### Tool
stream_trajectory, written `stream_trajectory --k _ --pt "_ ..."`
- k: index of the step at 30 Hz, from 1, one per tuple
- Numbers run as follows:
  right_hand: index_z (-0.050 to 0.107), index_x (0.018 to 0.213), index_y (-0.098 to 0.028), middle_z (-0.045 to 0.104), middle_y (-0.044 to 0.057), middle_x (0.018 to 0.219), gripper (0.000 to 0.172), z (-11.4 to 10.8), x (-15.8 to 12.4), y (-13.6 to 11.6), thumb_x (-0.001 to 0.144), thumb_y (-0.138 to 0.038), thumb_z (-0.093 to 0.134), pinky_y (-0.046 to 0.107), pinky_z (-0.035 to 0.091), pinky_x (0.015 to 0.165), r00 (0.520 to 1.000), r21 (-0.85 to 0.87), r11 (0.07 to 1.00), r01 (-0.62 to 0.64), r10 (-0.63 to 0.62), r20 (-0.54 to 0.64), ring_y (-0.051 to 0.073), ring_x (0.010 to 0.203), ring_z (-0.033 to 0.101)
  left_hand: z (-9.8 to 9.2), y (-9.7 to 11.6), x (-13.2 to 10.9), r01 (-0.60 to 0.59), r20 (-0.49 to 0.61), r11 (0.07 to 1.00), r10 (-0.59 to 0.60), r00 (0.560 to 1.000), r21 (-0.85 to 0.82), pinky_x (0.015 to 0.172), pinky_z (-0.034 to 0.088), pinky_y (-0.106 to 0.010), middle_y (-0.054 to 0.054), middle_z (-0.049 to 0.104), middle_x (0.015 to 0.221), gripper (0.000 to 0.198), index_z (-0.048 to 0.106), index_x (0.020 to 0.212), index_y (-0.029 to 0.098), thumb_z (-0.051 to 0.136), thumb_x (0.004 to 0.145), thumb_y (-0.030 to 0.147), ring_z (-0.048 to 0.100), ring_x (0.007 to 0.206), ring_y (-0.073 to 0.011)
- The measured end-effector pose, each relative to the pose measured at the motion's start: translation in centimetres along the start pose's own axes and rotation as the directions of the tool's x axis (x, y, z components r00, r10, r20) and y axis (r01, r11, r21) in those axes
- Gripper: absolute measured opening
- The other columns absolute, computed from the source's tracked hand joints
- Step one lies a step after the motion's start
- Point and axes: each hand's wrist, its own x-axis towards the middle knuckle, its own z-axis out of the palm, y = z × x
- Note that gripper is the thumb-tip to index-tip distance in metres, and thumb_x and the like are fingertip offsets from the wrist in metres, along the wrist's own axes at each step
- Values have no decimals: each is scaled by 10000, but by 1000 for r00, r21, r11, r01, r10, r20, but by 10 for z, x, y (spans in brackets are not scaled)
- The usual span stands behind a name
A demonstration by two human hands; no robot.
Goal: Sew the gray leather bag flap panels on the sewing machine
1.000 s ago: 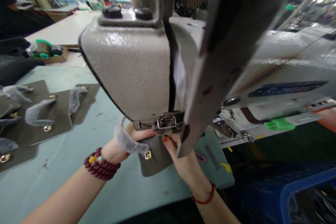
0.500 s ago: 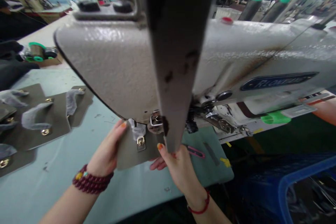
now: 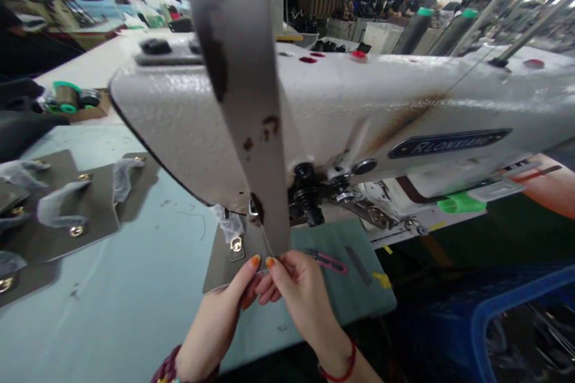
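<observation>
A flat grey-brown panel (image 3: 220,272) lies under the head of a sewing machine (image 3: 179,125). On it are a strap end in whitish wrapping (image 3: 230,226) and a gold-coloured metal fitting (image 3: 236,244). My left hand (image 3: 220,305) pinches the panel's near edge, thumb on top and fingers partly hidden below. Right beside it, my right hand (image 3: 300,293) is closed at the same edge, thumb tip close to the left one. A long metal strip (image 3: 251,102) stands in front of the machine and hides the needle area.
Several similar panels with wrapped straps (image 3: 94,209) lie on the left of the pale table (image 3: 162,311). Pink-handled thread snips (image 3: 332,262) and a dark flat strip (image 3: 358,264) lie right of my hands. A blue crate (image 3: 478,329) stands lower right.
My left hand has moved from the panel's left side to its near edge, beside my right hand. My right fingers are more curled. The view has shifted slightly.
</observation>
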Motion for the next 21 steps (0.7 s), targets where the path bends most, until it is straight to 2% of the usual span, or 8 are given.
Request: stream_trajectory --k 3,7,9,12,15,21 --pt "593 770 -133 700 60 595 468 -5 -3 0 841 -596 600 154 428 452 998 55 997 -57 55 35 116 443 637 -2 3 -5 75 91 997 -72 993 -31 672 497 -273 -72 696 690 431 765 696 93 818 647 518 615 710 -183" --pt "623 829 -111 719 88 634 518 -12 -3 -4 870 -620 531 152 409 445 993 119 986 -120 117 28 123 469 652 0 7 -9 76 124 997 -72 990 -29 666 484 -267 -37 640 617 403 750 655 103 823 653 499 588 708 -179" --pt "618 808 -112 708 78 608 504 -13 -2 -7 871 -606 540 150 398 442 993 68 991 -118 116 34 119 460 644 1 9 -10 54 159 998 -48 986 -33 670 482 -269 -35 647 626 389 746 656 104 815 673 487 576 694 -171" --pt "617 789 -117 696 58 583 446 -11 -1 -9 868 -555 577 152 399 447 995 -22 995 -93 94 40 114 454 634 1 10 -11 20 177 999 -14 984 -30 714 500 -291 -75 716 747 405 773 753 90 809 684 488 606 742 -192" --pt "618 787 -119 693 53 580 424 -9 0 -8 877 -531 577 155 407 453 996 -23 997 -77 78 33 112 455 631 1 9 -11 10 175 1000 -6 985 -25 764 516 -315 -110 747 841 423 784 801 79 807 686 485 639 808 -225" --pt "622 725 -121 682 52 574 465 -7 5 -7 861 -564 581 165 430 471 999 -32 998 -49 49 17 108 458 624 0 11 -6 4 220 999 6 975 -48 812 523 -314 -107 761 894 388 786 810 95 770 735 475 653 855 -226"
